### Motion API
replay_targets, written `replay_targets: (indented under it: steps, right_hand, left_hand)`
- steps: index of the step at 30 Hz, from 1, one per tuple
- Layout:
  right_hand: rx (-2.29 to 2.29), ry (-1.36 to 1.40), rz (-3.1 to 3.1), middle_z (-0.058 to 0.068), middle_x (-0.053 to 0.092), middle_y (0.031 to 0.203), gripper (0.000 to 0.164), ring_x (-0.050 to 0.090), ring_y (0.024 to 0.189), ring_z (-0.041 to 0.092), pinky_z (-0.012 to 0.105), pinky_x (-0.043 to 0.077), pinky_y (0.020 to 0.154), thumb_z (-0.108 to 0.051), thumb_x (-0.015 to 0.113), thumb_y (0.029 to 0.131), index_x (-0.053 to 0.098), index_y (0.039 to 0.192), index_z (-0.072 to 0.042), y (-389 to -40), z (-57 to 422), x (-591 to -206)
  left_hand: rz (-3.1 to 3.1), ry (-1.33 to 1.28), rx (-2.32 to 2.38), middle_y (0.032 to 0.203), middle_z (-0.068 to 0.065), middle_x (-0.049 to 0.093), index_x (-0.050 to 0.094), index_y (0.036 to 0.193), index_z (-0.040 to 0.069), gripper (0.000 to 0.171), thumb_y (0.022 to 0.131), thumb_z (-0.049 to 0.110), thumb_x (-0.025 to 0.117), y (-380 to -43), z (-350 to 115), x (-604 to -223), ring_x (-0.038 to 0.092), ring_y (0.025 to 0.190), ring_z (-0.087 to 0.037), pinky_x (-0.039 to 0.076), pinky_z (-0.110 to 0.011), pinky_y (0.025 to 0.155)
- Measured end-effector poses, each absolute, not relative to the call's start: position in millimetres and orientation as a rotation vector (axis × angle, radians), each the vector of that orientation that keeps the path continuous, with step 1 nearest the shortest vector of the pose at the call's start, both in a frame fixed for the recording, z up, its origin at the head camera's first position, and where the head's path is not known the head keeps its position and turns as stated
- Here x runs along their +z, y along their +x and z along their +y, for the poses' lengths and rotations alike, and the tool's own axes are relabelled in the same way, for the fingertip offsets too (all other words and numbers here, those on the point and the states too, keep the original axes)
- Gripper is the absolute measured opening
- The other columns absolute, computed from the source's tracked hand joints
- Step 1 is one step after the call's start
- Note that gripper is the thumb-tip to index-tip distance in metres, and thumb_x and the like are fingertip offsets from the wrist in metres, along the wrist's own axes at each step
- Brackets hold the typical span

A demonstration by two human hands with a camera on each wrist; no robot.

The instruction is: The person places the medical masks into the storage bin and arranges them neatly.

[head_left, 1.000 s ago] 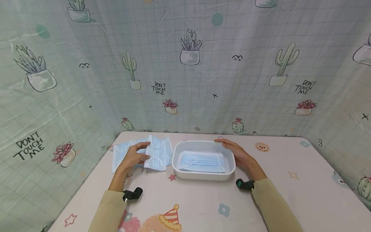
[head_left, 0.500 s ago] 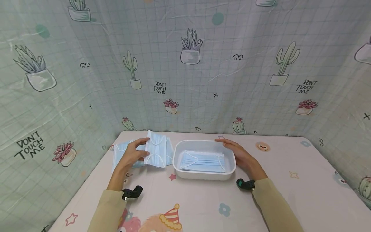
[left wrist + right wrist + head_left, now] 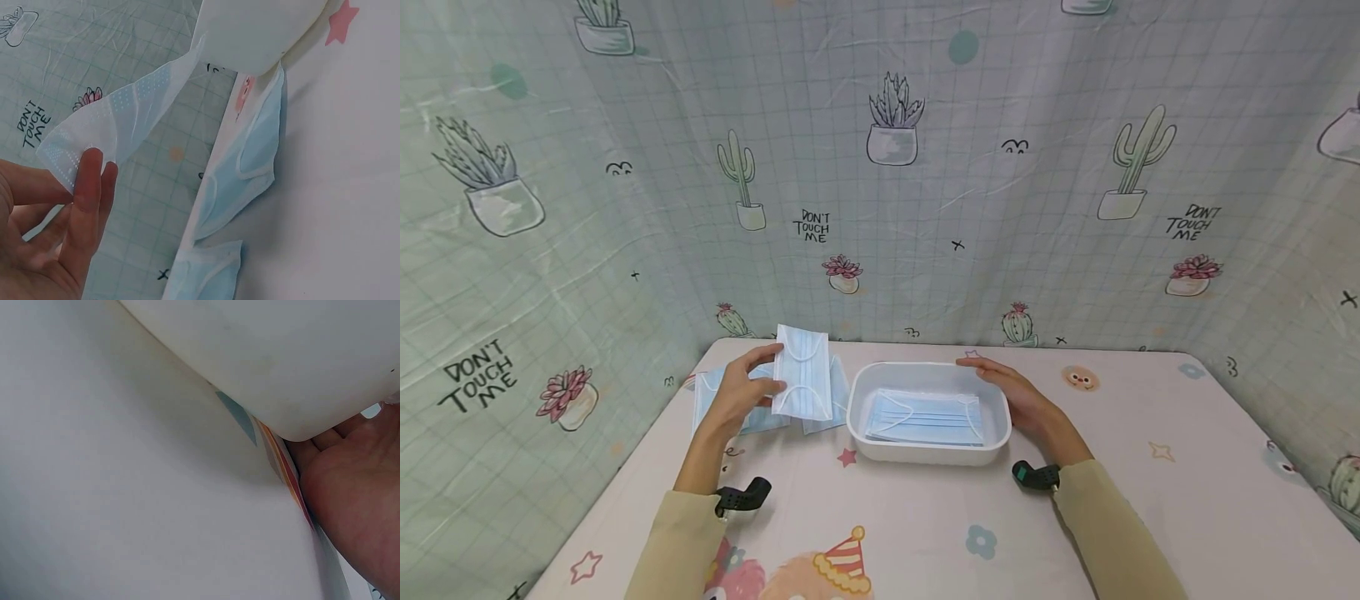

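My left hand (image 3: 735,398) pinches a light blue pleated face mask (image 3: 802,375) with white ear loops by its left edge. In the left wrist view the lifted mask (image 3: 119,119) slants away from the fingertips, above other masks. Those masks (image 3: 766,419) lie on the table behind and below the hand. To the right is a white rectangular box (image 3: 925,455) with rounded corners, holding face masks (image 3: 922,418). My right hand (image 3: 1018,400) rests against the box's right far corner, fingers extended along the rim. The right wrist view shows the palm (image 3: 356,481) beside the box wall.
A pale pink printed cloth (image 3: 910,525) covers the table. Behind and at both sides hangs a curtain (image 3: 955,192) with a cactus print. A black wrist camera (image 3: 743,496) sits on the left wrist, another camera (image 3: 1036,477) on the right.
My left hand has raised the pinched mask off the others, up and slightly back, baring more of the masks beneath. The right hand and the box stay put.
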State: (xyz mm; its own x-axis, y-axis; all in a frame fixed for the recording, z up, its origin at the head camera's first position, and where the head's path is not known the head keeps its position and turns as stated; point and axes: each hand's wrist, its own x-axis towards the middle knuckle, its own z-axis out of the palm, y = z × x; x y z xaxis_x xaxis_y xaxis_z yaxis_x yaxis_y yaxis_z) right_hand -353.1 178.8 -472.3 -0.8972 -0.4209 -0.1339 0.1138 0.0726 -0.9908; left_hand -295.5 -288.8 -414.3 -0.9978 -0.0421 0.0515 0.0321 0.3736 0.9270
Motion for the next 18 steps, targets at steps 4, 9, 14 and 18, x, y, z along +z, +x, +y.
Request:
replay_targets:
  steps: [4, 9, 14, 18]
  right_hand:
    - [-1.880, -0.289, 1.975, 0.006, 0.036, 0.167, 0.044, 0.040, 0.150, 0.033, 0.041, 0.046, 0.114, -0.029, 0.043, 0.111, 0.051, 0.153, -0.021, -352, 179, -472]
    - [-1.873, -0.291, 1.980, 0.005, 0.037, 0.167, 0.043, 0.040, 0.150, 0.033, 0.042, 0.046, 0.114, -0.028, 0.042, 0.111, 0.051, 0.153, -0.021, -352, 178, -471]
    - [-1.874, -0.293, 1.983, 0.006, 0.037, 0.167, 0.043, 0.041, 0.149, 0.032, 0.042, 0.046, 0.114, -0.029, 0.043, 0.111, 0.051, 0.153, -0.022, -351, 178, -471]
    - [-1.869, -0.301, 1.986, 0.006, 0.034, 0.169, 0.044, 0.040, 0.150, 0.033, 0.039, 0.047, 0.113, -0.030, 0.043, 0.111, 0.049, 0.154, -0.021, -352, 179, -471]
  left_hand:
    - [-2.511, 0.010, -1.750, 0.157, -0.014, 0.046, 0.048, 0.154, 0.016, 0.070, 0.089, 0.001, 0.069, -293, -286, -408, 0.056, 0.108, -0.028, 0.059, -0.031, 0.071]
    - [-2.467, -0.004, -1.820, 0.158, -0.013, 0.046, 0.047, 0.155, 0.016, 0.071, 0.089, 0.001, 0.070, -290, -282, -400, 0.057, 0.102, -0.025, 0.059, -0.030, 0.072]
    - [-2.426, -0.035, -1.883, 0.157, -0.013, 0.046, 0.046, 0.156, 0.016, 0.071, 0.090, 0.001, 0.070, -288, -280, -394, 0.057, 0.099, -0.021, 0.058, -0.029, 0.071]
    - [-2.406, -0.064, -1.897, 0.156, -0.013, 0.046, 0.047, 0.155, 0.015, 0.070, 0.090, 0.001, 0.070, -287, -276, -390, 0.060, 0.093, -0.018, 0.058, -0.028, 0.070]
